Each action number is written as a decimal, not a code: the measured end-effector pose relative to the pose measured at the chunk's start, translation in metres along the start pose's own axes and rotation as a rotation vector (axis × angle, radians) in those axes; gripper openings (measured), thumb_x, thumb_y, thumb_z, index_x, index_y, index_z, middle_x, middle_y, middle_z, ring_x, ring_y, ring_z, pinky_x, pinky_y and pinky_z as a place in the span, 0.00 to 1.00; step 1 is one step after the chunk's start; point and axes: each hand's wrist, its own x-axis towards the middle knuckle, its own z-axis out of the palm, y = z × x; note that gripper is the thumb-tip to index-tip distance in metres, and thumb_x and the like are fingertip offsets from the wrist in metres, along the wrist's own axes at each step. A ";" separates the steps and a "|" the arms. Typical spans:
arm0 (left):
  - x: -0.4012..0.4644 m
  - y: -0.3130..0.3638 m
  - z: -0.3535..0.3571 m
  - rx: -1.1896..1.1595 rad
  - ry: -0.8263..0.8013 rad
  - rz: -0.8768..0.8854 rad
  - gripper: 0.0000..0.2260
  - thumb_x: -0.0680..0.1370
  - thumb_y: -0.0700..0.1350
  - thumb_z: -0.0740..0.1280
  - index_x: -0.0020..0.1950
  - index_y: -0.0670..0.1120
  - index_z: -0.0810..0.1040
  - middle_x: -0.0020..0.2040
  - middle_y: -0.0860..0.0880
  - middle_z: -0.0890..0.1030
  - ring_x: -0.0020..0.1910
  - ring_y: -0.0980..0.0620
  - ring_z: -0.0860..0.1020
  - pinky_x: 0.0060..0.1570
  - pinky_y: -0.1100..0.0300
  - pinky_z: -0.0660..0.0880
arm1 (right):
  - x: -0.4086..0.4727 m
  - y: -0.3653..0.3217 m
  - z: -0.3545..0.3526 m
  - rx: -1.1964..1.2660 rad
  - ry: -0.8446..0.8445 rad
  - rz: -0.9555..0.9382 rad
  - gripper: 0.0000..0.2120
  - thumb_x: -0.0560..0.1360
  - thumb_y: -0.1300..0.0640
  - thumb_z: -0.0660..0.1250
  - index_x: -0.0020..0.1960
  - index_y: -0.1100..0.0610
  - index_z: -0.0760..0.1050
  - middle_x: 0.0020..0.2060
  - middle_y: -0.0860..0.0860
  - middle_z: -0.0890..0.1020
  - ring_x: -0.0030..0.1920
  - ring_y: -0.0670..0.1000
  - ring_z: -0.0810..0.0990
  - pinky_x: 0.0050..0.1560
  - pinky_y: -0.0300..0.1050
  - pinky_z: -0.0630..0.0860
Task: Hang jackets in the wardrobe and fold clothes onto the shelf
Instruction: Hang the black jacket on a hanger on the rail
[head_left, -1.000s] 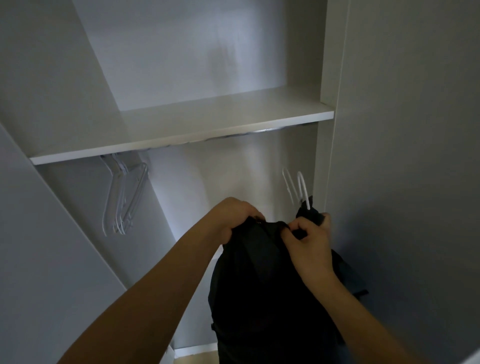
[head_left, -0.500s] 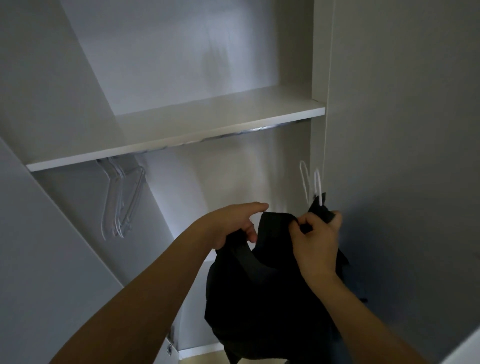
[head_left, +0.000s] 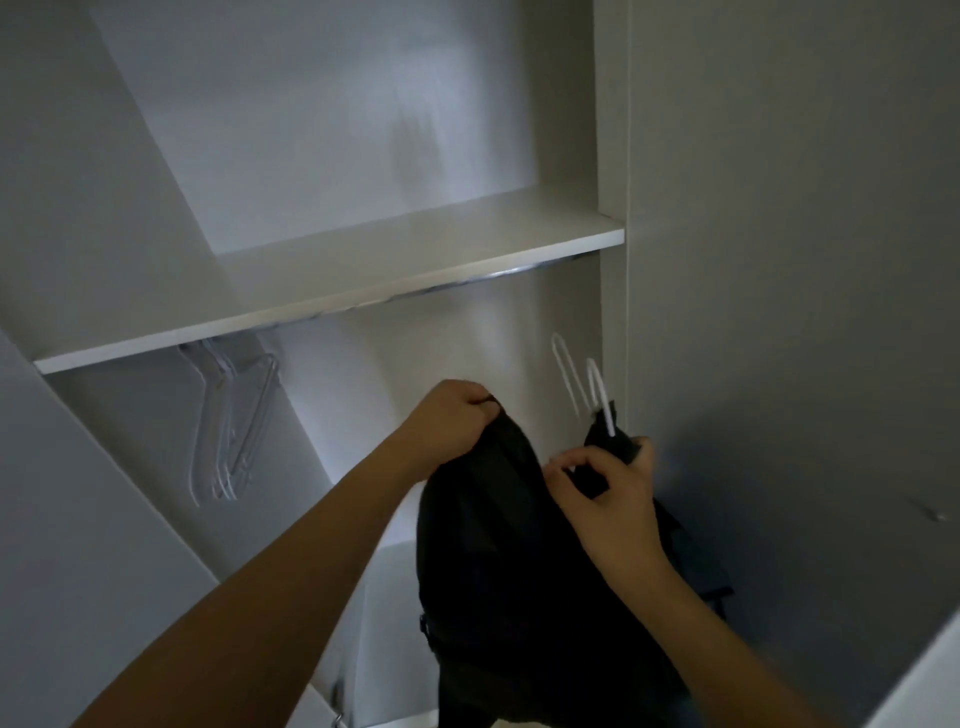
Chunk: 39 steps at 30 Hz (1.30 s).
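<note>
Black garment: a dark fabric jacket (head_left: 493, 571) hangs in front of the open wardrobe, below the white flat shelf board (head_left: 363, 275), held up by both hands and drooping toward the floor.
Left hand: the left hand (head_left: 452, 421) is closed in a fist over the jacket's upper edge, fingers curled tight round the cloth, below the shelf board and left of the white hook.
Right hand: the right hand (head_left: 608, 493) pinches the jacket's collar area between thumb and curled fingers, close beside the stem of the hanger; whether it touches the hanger itself cannot be told.
Jacket's hanger: a white plastic hanger hook (head_left: 597, 395) rises out of the jacket's top, below the shelf board's right end and apart from the rail; its pale shadow falls on the back wall just to its left.
Rail: a shiny metal hanging rail (head_left: 467, 280) runs directly under the shelf board's front edge.
Spare hangers: a bunch of clear plastic clothes hangers (head_left: 228, 426) hangs under the shelf board's left end, well apart from the jacket.
Wardrobe: grey-white wardrobe side panel (head_left: 779, 312) stands at the shelf board's right end, in dim light.
Shelf board: its top surface catches the light, above both hands.
</note>
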 end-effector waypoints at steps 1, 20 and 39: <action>0.001 -0.002 -0.010 0.159 -0.045 0.149 0.10 0.81 0.42 0.63 0.48 0.37 0.79 0.45 0.42 0.80 0.47 0.45 0.78 0.47 0.56 0.72 | 0.005 0.000 -0.005 0.081 0.007 0.060 0.06 0.71 0.53 0.73 0.38 0.43 0.80 0.50 0.38 0.64 0.45 0.37 0.76 0.45 0.24 0.72; -0.009 0.046 -0.076 0.684 0.065 0.918 0.15 0.81 0.55 0.57 0.52 0.49 0.80 0.44 0.52 0.75 0.39 0.53 0.75 0.39 0.55 0.74 | 0.065 -0.047 0.019 0.102 -0.367 0.057 0.07 0.71 0.48 0.74 0.40 0.50 0.82 0.54 0.44 0.63 0.47 0.27 0.70 0.45 0.19 0.68; -0.024 0.010 -0.019 -0.163 0.107 0.258 0.10 0.74 0.58 0.70 0.42 0.52 0.82 0.39 0.54 0.82 0.40 0.60 0.79 0.44 0.66 0.74 | 0.053 -0.051 0.008 0.272 -0.244 0.220 0.11 0.80 0.54 0.63 0.48 0.60 0.81 0.56 0.44 0.67 0.51 0.47 0.77 0.44 0.31 0.77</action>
